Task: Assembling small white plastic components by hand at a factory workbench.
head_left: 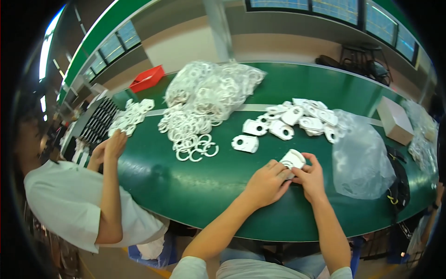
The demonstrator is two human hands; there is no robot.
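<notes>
Both hands meet over one white plastic housing [292, 159] near the front edge of the green table [195, 195]. The left hand [268, 182] presses its fingertips against the piece's near side, while the right hand [310, 179] pinches it from the right, thumb on top; the two hands touch each other around it. It looks like a fitting step, with something small being seated into the housing's round opening, though the fingers hide whether a ring is in there. Finishing it would call for steady thumb pressure and holding the piece flat.

Just beyond the hands lie more loose housings [297, 118], spread toward the table's far right. To their left, white rings [193, 139] spill from a clear bag [213, 86] at the middle of the table. An emptied plastic bag [360, 156] lies near the right edge, beside a grey box [395, 121]. At the left end, a co-worker's hand [114, 144] reaches into another white pile [130, 116].
</notes>
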